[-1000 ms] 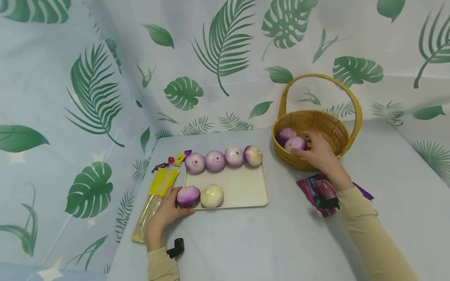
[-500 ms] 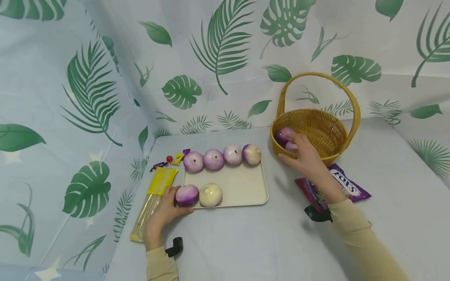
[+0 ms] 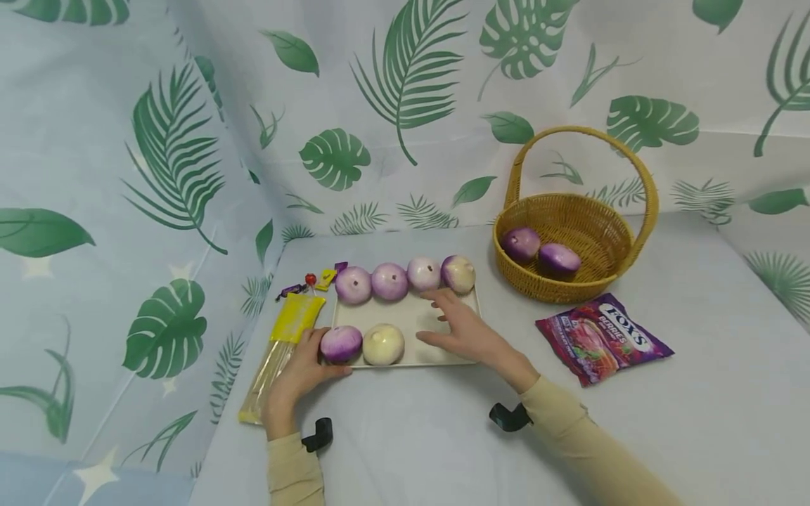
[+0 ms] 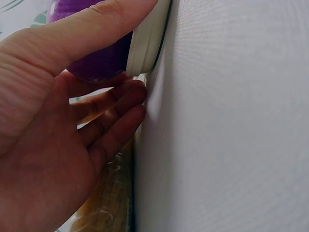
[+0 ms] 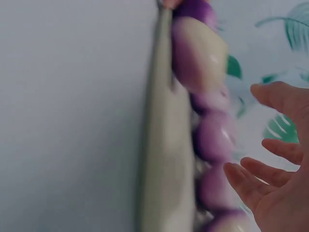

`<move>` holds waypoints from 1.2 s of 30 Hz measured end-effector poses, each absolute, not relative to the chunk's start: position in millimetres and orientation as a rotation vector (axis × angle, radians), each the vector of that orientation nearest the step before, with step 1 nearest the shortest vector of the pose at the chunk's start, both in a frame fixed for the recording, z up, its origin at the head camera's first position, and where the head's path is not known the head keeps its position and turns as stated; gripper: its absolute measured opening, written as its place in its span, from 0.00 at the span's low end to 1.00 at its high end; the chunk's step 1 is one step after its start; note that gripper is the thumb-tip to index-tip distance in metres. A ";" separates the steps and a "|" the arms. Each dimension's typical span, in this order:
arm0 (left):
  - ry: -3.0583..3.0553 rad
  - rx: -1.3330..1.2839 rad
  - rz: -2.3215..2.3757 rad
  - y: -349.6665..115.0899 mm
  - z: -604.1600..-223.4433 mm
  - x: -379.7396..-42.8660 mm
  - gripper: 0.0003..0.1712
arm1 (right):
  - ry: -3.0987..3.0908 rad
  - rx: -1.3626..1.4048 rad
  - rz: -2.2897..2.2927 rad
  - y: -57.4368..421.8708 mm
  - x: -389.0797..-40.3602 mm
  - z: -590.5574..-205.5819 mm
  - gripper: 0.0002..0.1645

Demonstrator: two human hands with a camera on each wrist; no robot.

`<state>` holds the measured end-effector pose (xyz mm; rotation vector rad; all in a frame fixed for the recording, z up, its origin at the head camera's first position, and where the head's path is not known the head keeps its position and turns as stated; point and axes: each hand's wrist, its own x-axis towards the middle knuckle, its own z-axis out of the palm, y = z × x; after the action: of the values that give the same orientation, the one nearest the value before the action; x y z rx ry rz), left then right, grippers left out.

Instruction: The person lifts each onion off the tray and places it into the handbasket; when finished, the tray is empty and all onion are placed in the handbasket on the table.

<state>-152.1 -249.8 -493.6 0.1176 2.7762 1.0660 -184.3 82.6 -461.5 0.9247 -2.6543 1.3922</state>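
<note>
Six onions (image 3: 389,282) on tray (image 3: 395,311): four along far edge, two along near edge, leftward. I see left hand (image 3: 302,369) gripping near-left corner, presumably steadying it; right hand (image 3: 467,334) spread wide, empty, over right half.

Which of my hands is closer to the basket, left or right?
Right. Your right hand hovers over the tray, left of the basket and closer to you. Your left hand is farther off, at the tray's left end beside a purple onion.

Purple onion (image 3: 342,344), pale onion (image 3: 383,344) beside it, both at near edge of cream tray (image 3: 406,315)
</note>
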 end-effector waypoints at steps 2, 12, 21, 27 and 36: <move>2.773 0.125 1.066 -248.3 -493.1 -153.1 0.51 | -2.664 0.937 1.436 69.9 -183.2 -469.4 0.42; 2.777 0.128 1.079 -240.2 -499.4 -157.1 0.51 | -2.711 0.902 1.454 33.1 -178.4 -494.7 0.48; 2.771 0.144 1.118 -235.3 -497.8 -156.0 0.50 | -2.748 0.843 1.395 29.8 -172.7 -503.1 0.45; 2.769 0.145 1.101 -239.2 -495.2 -154.0 0.50 | -2.729 0.757 1.439 42.4 -174.9 -492.5 0.45; 2.772 0.087 1.077 -246.8 -495.0 -150.0 0.51 | -2.648 0.690 1.454 89.7 -192.8 -467.5 0.46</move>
<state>-150.0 -246.8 -495.0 0.0868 2.7715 1.0767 -192.8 89.7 -467.5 0.6897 -2.6476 1.4543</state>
